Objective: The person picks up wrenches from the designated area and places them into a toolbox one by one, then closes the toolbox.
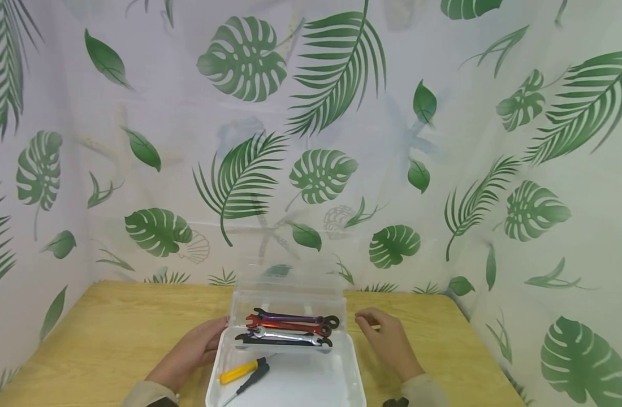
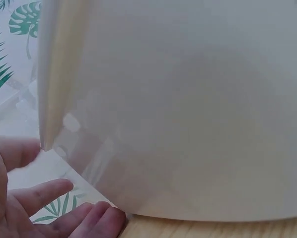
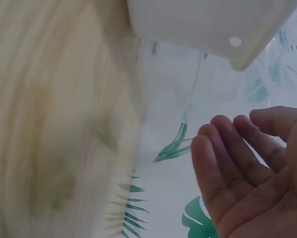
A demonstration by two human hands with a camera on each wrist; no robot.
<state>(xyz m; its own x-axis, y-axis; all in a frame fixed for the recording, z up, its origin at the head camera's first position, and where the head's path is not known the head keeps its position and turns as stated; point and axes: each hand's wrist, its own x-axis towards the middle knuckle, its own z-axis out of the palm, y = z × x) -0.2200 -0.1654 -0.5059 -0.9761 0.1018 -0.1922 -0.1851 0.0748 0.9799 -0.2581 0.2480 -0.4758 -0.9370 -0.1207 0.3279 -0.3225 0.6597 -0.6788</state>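
A white plastic box point(image 1: 318, 381) with its clear lid point(image 1: 311, 282) raised stands at the table's front. My left hand point(image 1: 194, 346) is at its left side; in the left wrist view, fingertips touch the box's lower edge and corner, the fingers point(image 2: 44, 196) spread rather than curled round it. Off the right side, my right hand point(image 1: 388, 339) hovers apart from the box, with nothing in its slightly bent fingers point(image 3: 228, 158). At the back of the box lie a red wrench point(image 1: 290, 326), a silver wrench point(image 1: 285, 334) and other wrenches. A yellow-handled screwdriver point(image 1: 238, 372) and a black-handled screwdriver point(image 1: 254, 379) lie in front.
The wooden table point(image 1: 138, 322) extends on both sides of the box. Behind it and at the sides hang white sheets point(image 1: 270, 124) printed with green leaves. The raised lid stands close to the back sheet.
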